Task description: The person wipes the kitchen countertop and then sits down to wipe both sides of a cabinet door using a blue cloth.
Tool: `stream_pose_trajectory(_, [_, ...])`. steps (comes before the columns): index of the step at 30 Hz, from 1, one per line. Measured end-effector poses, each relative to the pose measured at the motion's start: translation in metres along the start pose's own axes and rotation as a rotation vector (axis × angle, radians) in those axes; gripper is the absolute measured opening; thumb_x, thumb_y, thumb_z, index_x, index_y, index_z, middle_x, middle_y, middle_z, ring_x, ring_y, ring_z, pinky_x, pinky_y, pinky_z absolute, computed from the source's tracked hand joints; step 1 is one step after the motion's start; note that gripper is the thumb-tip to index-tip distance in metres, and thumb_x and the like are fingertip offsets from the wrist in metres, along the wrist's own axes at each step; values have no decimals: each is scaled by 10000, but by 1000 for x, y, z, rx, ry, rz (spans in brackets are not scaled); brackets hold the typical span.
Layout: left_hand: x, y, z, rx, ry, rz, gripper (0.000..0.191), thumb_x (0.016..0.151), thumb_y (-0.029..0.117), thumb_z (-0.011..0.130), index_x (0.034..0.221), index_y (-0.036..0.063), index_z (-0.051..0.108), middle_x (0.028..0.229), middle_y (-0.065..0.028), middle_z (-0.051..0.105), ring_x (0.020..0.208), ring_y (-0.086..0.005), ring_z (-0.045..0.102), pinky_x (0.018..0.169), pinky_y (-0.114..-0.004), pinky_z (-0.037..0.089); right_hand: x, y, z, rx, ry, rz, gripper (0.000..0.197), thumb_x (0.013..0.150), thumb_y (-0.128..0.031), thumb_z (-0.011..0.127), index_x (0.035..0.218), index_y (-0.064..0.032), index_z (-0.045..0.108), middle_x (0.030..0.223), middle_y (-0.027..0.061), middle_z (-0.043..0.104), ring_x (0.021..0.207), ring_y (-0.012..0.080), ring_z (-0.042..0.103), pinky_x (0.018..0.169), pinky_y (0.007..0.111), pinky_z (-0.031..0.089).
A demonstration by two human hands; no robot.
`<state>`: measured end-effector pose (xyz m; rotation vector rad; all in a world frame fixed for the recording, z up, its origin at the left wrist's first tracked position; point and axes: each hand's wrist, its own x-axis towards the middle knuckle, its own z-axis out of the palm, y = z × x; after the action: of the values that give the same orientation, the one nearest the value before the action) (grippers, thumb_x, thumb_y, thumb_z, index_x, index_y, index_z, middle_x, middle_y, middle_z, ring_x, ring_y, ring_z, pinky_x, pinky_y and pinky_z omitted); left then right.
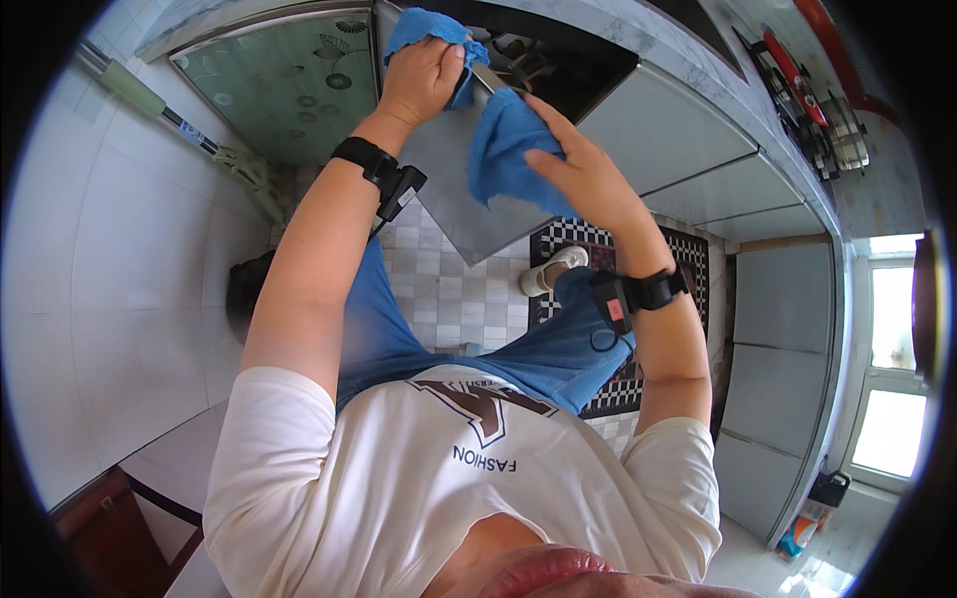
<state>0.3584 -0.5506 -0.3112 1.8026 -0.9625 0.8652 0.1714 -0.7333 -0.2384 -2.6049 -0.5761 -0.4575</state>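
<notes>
My left hand (423, 81) is closed over a blue cloth (425, 25), bunched at the upper end of an open grey cabinet door (486, 217). Lower along the same door, my right hand (587, 176) has a second stretch of blue cloth (512, 149) between its thumb and fingers, draped against the panel. Whether the two blue parts belong to one cloth I cannot tell. Between the hands shows a short piece of the door's metal edge (490, 79). Behind the door lies the dark inside of the cabinet (591, 71), its contents hard to make out.
A marble-patterned countertop (695, 82) runs above grey cabinet fronts (673, 142). Left of the door stands a green patterned glass panel (277, 82). A mop handle (134, 86) leans by the white tiled wall (134, 224). Underfoot are a checkered-border mat (691, 254) and a tiled floor (448, 291).
</notes>
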Motion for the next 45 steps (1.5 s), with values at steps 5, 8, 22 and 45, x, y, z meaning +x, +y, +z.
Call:
stream_pose_trajectory(5, [-2,-27,-3,5,34,65,271,960,272,437,1048,108,635,954,-142,666,855,-372,616,754,-453,489,-2,-7,6,316,-225,389,676,883,-242,598,1469,-64,312,1191,292,595,1138,421,565,961,394,439])
stream_pose_trajectory(8, [12,-52,-7,-17,89,-81,310,967,303,412,1050,103,634,975,-149,659,908,-392,597,814,-474,463,5,-15,4,272,-221,349,683,868,-221,591,1467,-54,309,1171,302,595,1112,438,571,960,415,435])
stream_pose_trajectory(22, [7,-21,20,-7,295,-598,545,879,266,527,1268,-70,348,1231,-322,471,1111,-417,510,949,-461,414,7,-35,17,385,-222,356,687,871,-162,571,1476,-35,273,1176,318,583,1126,449,558,970,412,425])
stream_pose_trajectory(45, [-75,-9,40,-374,143,-785,533,1029,332,279,1384,-57,364,1469,-325,289,1410,-452,189,1175,-456,136,-124,38,200,1726,25,913,371,966,-380,525,1203,-94,543,1074,47,624,999,169,601,889,334,499])
